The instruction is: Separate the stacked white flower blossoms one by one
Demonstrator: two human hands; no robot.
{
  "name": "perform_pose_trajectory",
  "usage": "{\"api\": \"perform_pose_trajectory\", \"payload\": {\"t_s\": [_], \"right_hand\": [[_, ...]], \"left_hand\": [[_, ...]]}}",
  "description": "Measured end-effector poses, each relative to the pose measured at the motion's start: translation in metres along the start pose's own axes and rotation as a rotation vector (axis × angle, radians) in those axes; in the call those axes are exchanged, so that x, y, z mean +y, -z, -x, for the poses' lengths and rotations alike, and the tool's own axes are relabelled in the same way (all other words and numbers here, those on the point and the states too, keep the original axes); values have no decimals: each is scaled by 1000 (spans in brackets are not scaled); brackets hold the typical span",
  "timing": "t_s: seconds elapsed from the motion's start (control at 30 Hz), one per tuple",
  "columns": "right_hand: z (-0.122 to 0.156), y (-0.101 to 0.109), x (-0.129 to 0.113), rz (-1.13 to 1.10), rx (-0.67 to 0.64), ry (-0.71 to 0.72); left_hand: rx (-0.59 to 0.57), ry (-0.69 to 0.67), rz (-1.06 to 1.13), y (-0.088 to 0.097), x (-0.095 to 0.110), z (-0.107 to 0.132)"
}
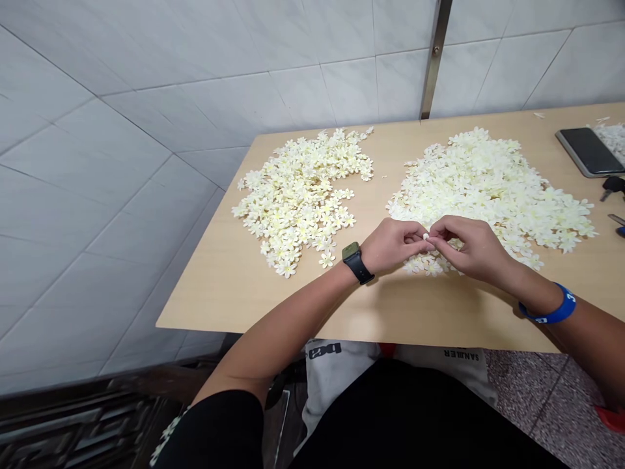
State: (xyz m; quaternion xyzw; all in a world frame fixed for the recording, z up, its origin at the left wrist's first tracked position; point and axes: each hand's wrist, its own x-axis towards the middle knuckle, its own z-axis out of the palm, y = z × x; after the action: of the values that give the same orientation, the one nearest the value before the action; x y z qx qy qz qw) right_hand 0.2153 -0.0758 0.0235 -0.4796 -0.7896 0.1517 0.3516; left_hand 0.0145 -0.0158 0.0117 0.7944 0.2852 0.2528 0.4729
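Observation:
My left hand (393, 244) and my right hand (471, 247) meet over the wooden table (224, 280), fingertips pinched together on one small white artificial flower (426, 237). They hover at the near edge of the right pile of cream-white flowers (493, 185). A second pile of the same flowers (303, 195) lies to the left of my hands. A black watch (355, 260) is on my left wrist and a blue band (554, 311) on my right.
A phone in a grey case (588, 151) lies at the table's far right, with keys (612, 187) beside it. White tiled walls stand behind and left of the table. A metal strip (436, 58) runs up the wall.

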Motion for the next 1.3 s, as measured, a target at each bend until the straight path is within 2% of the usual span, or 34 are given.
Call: {"api": "perform_pose_trajectory", "payload": {"t_s": [0.1, 0.33, 0.5, 0.63, 0.7, 0.83, 0.97, 1.17, 1.3], "right_hand": [[0, -1, -1, -6, -6, -24], [-3, 1, 4, -26, -13, -50], [-3, 2, 7, -53, 7, -117], [-1, 0, 7, -133, 11, -179], [-1, -1, 6, -180, 16, -226], [-2, -2, 3, -247, 28, -283], [-1, -5, 0, -238, 23, -251], [0, -6, 0, -156, 26, -209], [-1, 0, 1, -113, 27, -164]], "left_hand": [[-11, -68, -125, 2, 3, 1], [-25, -98, -146, 3, 1, 0], [-101, -38, 24, 4, 0, -1], [-34, 19, 210, 2, -5, -1], [12, 16, 232, 0, -8, -2], [16, 14, 257, -1, -10, -1], [27, 46, 270, -2, -7, -2], [-4, -1, 229, 0, -6, -2], [-29, 9, 376, -1, -8, -2]]}}
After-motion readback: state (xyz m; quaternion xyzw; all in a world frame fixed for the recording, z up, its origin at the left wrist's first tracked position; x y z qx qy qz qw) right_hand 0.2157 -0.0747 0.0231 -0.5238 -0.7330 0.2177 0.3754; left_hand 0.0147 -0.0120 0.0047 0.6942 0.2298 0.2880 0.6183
